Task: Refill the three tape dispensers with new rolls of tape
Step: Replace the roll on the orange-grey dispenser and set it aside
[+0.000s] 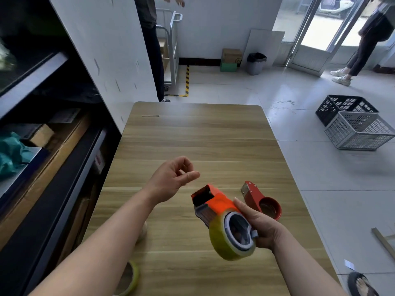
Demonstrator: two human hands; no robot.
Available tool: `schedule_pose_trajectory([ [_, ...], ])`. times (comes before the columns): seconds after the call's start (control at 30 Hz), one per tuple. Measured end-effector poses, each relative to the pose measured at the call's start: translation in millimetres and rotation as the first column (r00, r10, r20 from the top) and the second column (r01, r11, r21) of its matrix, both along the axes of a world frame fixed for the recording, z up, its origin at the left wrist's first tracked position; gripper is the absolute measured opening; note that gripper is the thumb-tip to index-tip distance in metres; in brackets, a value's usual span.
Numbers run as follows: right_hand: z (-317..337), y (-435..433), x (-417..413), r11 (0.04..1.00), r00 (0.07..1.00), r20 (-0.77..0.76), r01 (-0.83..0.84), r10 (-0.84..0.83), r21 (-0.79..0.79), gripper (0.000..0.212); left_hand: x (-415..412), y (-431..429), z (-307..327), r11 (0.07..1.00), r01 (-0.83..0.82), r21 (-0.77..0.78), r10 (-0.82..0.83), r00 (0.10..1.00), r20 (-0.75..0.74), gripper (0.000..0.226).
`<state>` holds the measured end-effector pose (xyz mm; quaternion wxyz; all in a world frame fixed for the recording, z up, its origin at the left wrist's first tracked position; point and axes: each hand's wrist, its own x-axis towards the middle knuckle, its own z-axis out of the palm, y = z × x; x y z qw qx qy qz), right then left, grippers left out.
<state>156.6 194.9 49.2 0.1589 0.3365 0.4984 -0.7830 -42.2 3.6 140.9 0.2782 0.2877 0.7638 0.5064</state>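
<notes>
We see the right hand gripping the orange dispenser by its handle end. It is held above the table, blade end pointing to 10 o'clock. A yellowish tape roll sits on its hub, so we judge this one loaded. Whether the tape end is threaded to the blade, can't tell.

Left hand hovers at 10 o'clock of the dispenser, fingers loosely curled, nothing visible in it.

Red dispenser lies on the table just beside the right hand at 1 o'clock. Its hub looks empty, so it is not yet refilled.

Spare roll lies on the table at 7 o'clock of the frame, partly under the left forearm. A pale thing peeks from behind that forearm, can't identify. Third dispenser not seen.

We put progress at roughly one of three, at best.
</notes>
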Motion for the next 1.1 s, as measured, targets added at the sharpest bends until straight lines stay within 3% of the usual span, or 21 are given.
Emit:
schedule_pose_trajectory([
  [0.03, -9, 4, -3, 0.999, 1.0, -0.016, -0.018, 0.018, 0.029, 0.062, -2, -1, 1, 1.0, 0.001, -0.03, -0.002, 1.0, -0.02, 0.017],
  [0.07, -5, 2, 1, 0.998, 0.996, -0.075, -0.045, 0.042, -0.037, 0.057, -3, -2, 1, 0.998, 0.017, -0.052, -0.018, 1.0, -0.014, 0.016],
  [0.17, 20, -4, -13, 0.99, 0.997, 0.023, -0.066, 0.069, -0.123, 0.047, -2, -5, 4, 0.987, 0.097, -0.131, -0.089, 0.994, 0.06, 0.014],
  [0.2, 31, -2, -4, 0.984, 0.995, -0.029, -0.103, 0.1, -0.144, 0.048, -2, -7, 5, 0.985, 0.111, -0.134, -0.096, 0.989, 0.113, 0.015],
  [0.27, 25, 0, -11, 0.982, 0.986, -0.098, -0.143, 0.132, -0.119, 0.048, -3, -10, 7, 0.984, 0.144, -0.108, -0.116, 0.966, 0.23, 0.016],
  [0.37, 25, 0, -18, 0.978, 0.975, -0.088, -0.202, 0.206, 0.05, 0.043, -4, -13, 6, 0.978, 0.174, -0.112, -0.128, 0.935, 0.332, 0.019],
  [0.43, 27, -2, -18, 0.95, 0.96, -0.048, -0.266, 0.277, 0.162, 0.046, -5, -11, 1, 0.974, 0.149, -0.17, -0.095, 0.951, 0.293, 0.028],
  [0.53, 23, -9, -22, 0.873, 0.932, 0.078, -0.359, 0.353, 0.33, 0.064, -2, -6, -7, 0.965, 0.12, -0.234, -0.086, 0.985, 0.151, 0.02],
  [0.63, 18, -17, -23, 0.855, 0.932, 0.119, -0.361, 0.342, 0.371, 0.075, -2, -6, -14, 0.962, 0.091, -0.257, -0.054, 0.987, 0.149, 0.019],
  [0.77, 12, -25, -20, 0.855, 0.935, 0.109, -0.352, 0.336, 0.381, 0.064, -9, -16, -48, 0.925, -0.119, -0.362, 0.121, 0.993, -0.018, 0.023],
  [0.87, 10, -28, -17, 0.872, 0.945, 0.066, -0.32, 0.319, 0.37, 0.062, -3, -26, -72, 0.858, -0.12, -0.5, 0.21, 0.969, 0.128, 0.05],
  [0.93, 10, -27, -17, 0.888, 0.951, 0.031, -0.299, 0.308, 0.35, 0.064, 6, -32, -81, 0.809, -0.06, -0.585, 0.301, 0.897, 0.324, 0.067],
  [0.97, 10, -26, -17, 0.894, 0.953, 0.016, -0.291, 0.304, 0.342, 0.065, 11, -34, -85, 0.799, -0.019, -0.602, 0.357, 0.82, 0.448, 0.075],
  [1.1, 10, -21, -17, 0.912, 0.949, -0.038, -0.288, 0.312, 0.293, 0.068, 35, -42, -105, 0.887, 0.114, -0.448, 0.381, 0.37, 0.847, 0.099],
])
